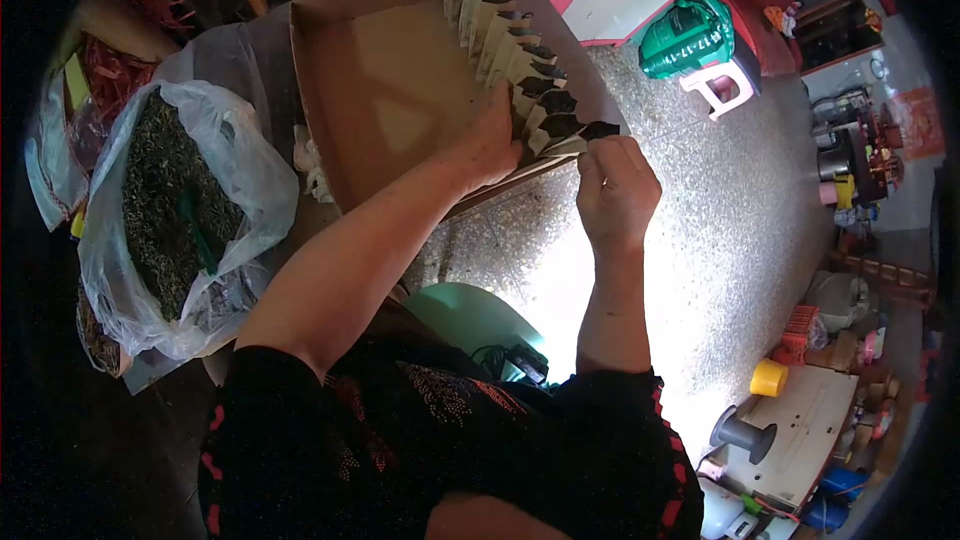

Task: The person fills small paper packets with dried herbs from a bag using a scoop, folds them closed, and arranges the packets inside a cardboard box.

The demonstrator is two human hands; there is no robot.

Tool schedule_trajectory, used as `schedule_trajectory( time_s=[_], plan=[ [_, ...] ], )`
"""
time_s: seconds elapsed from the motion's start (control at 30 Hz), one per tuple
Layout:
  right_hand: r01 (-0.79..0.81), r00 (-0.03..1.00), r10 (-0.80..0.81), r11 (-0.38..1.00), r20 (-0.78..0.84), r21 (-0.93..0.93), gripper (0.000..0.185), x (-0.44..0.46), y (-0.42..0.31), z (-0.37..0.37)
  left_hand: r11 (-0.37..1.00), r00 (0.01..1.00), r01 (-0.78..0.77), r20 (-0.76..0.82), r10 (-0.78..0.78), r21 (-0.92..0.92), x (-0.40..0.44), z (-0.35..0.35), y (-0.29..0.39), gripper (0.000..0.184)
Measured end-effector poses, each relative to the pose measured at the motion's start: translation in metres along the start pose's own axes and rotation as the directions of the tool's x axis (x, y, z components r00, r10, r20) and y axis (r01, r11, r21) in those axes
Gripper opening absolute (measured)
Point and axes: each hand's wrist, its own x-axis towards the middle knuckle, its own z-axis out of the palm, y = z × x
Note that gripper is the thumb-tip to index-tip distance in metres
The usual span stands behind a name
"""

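A row of small tan paper packets point(497, 45) with dark tops runs along the right side of a shallow cardboard box point(325, 130). My left hand point(490, 145) reaches across the box to the near end of this row. Its fingers and thumb close against the side of the nearest packets, and the fingertips are partly hidden behind them. At the box's near right corner, my right hand point(618, 185) is closed in a pinch on the dark top point(600, 129) of the last packet. The packets' contents cannot be made out.
Left of the box stands a clear plastic bag point(225, 125) of dark dried leaves point(160, 200) with a green scoop point(190, 215) in it. A green sack point(688, 35) and a white-and-pink stool point(722, 88) are at the upper right. A green round seat point(475, 320) is below the box.
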Motion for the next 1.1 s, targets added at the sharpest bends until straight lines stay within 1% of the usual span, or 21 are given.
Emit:
schedule_trajectory(
  time_s=[0.03, 0.1, 0.13, 0.23, 0.3, 0.33, 0.37, 0.4, 0.43, 0.5, 0.53, 0.63, 0.7, 0.73, 0.8, 0.87, 0.9, 0.97, 1.03, 1.07, 1.1],
  plan=[
    [-0.004, 1.0, 0.004, 1.0, 0.028, -0.014, 0.012, 0.0, 0.0, 0.001, 1.0, 1.0, -0.002, -0.004, 0.002, 0.005, -0.005, -0.003, 0.008, 0.069],
    [-0.002, 0.999, 0.003, 1.0, 0.041, -0.03, 0.011, 0.002, -0.002, 0.001, 0.989, 0.997, -0.002, -0.075, 0.013, 0.146, -0.013, -0.006, 0.023, 0.069],
    [-0.004, 0.998, 0.007, 0.999, 0.061, -0.049, 0.01, 0.003, -0.002, 0.001, 0.989, 0.997, -0.007, -0.077, 0.018, 0.149, -0.011, -0.007, 0.021, 0.069],
    [0.021, 0.999, -0.02, 1.0, 0.049, -0.008, 0.009, 0.004, 0.0, 0.006, 0.985, 0.996, -0.068, -0.042, 0.075, 0.161, -0.008, -0.011, 0.021, 0.073],
    [0.016, 0.997, -0.014, 1.0, 0.07, -0.019, 0.008, 0.004, -0.001, 0.007, 0.993, 0.998, -0.026, 0.052, 0.02, 0.114, -0.007, -0.013, 0.024, 0.077],
    [0.009, 0.996, -0.006, 1.0, 0.093, -0.029, 0.009, 0.003, -0.001, 0.008, 0.993, 0.998, -0.028, 0.052, 0.022, 0.117, -0.007, -0.01, 0.021, 0.077],
    [0.009, 0.996, -0.006, 1.0, 0.091, -0.029, 0.009, 0.003, -0.001, 0.009, 0.958, 0.983, -0.16, -0.05, 0.177, 0.237, -0.008, -0.005, 0.015, 0.075],
    [0.015, 0.994, -0.009, 0.999, 0.11, -0.05, 0.008, 0.002, -0.001, 0.011, 0.891, 0.933, -0.269, -0.131, 0.336, 0.365, -0.01, -0.005, 0.018, 0.073],
    [0.022, 0.992, -0.013, 0.997, 0.129, -0.071, 0.008, 0.002, 0.0, 0.012, 0.89, 0.932, -0.271, -0.132, 0.338, 0.366, -0.01, -0.006, 0.021, 0.073],
    [0.022, 0.991, -0.012, 0.997, 0.135, -0.071, 0.008, 0.0, 0.004, 0.016, 0.926, 0.992, -0.118, -0.005, 0.128, 0.358, -0.01, -0.011, 0.03, 0.074],
    [0.022, 0.99, -0.012, 0.997, 0.143, -0.073, 0.008, -0.001, 0.005, 0.018, 0.926, 0.992, -0.118, -0.005, 0.129, 0.359, -0.011, -0.012, 0.033, 0.074],
    [-0.028, 0.981, 0.034, 0.999, 0.189, -0.037, 0.007, -0.003, 0.004, 0.02, 0.88, 0.983, -0.142, -0.04, 0.18, 0.454, -0.012, -0.011, 0.033, 0.074],
    [-0.028, 0.982, 0.032, 0.999, 0.188, -0.023, 0.007, -0.007, 0.008, 0.027, 0.738, 0.933, -0.205, -0.1, 0.346, 0.643, -0.011, -0.01, 0.024, 0.064],
    [-0.027, 0.981, 0.028, 1.0, 0.19, -0.008, 0.007, -0.009, 0.009, 0.029, 0.737, 0.933, -0.206, -0.099, 0.347, 0.644, -0.012, -0.01, 0.023, 0.064],
    [-0.03, 0.982, 0.032, 0.999, 0.186, -0.014, 0.006, -0.007, 0.005, 0.03, 0.66, 0.93, -0.193, -0.08, 0.359, 0.726, -0.012, -0.011, 0.023, 0.064],
    [-0.035, 0.983, 0.038, 0.999, 0.182, -0.022, 0.007, -0.008, 0.005, 0.029, 0.636, 0.915, -0.204, -0.086, 0.395, 0.744, -0.012, -0.011, 0.024, 0.064],
    [-0.049, 0.973, 0.062, 0.997, 0.22, -0.065, 0.006, -0.008, 0.006, 0.028, 0.612, 0.898, -0.213, -0.095, 0.429, 0.761, -0.011, -0.011, 0.024, 0.064],
    [-0.06, 0.963, 0.086, 0.992, 0.255, -0.107, 0.007, -0.008, 0.006, 0.023, 0.601, 0.901, -0.205, -0.091, 0.424, 0.772, -0.01, -0.01, 0.024, 0.063],
    [-0.097, 0.965, 0.104, 0.995, 0.24, -0.038, 0.01, -0.003, 0.0, 0.012, 0.59, 0.905, -0.195, -0.089, 0.417, 0.783, -0.007, -0.008, 0.02, 0.062],
    [-0.097, 0.965, 0.103, 0.995, 0.24, -0.037, 0.01, 0.001, -0.001, 0.009, 0.601, 0.883, -0.223, -0.102, 0.458, 0.767, -0.005, -0.008, 0.018, 0.062],
    [-0.141, 0.971, 0.133, 0.99, 0.198, 0.028, 0.014, 0.005, -0.002, 0.006, 0.611, 0.86, -0.252, -0.115, 0.497, 0.751, -0.004, -0.009, 0.02, 0.061]
  ],
)
